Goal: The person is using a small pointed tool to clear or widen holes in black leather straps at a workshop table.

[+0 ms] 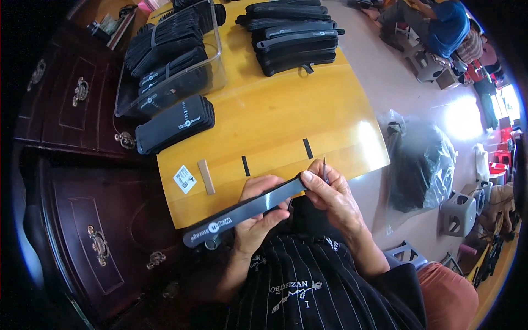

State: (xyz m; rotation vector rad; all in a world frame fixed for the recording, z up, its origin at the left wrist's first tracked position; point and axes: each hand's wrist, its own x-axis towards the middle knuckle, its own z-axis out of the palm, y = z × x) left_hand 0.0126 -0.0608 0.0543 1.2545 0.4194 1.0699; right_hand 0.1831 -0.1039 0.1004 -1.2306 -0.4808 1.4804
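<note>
Black strap (242,212) lies clenched in my left hand (258,217); my right hand (330,192) pinches its end beside a thin tool (324,168); finished stacks (294,36) wait on the table (275,121), more on my lap

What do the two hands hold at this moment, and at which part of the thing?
Both hold one long dark strap. The left hand grips it around the middle; the right hand pinches its upper end and also holds a thin pointed tool.

A black pouch (242,212) with white lettering lies above a black, white-pinstriped apron (308,286). The table (286,115) is glossy yellow — marked with two black strips (246,165) — beside a dark reddish-brown cabinet (82,220).
</note>
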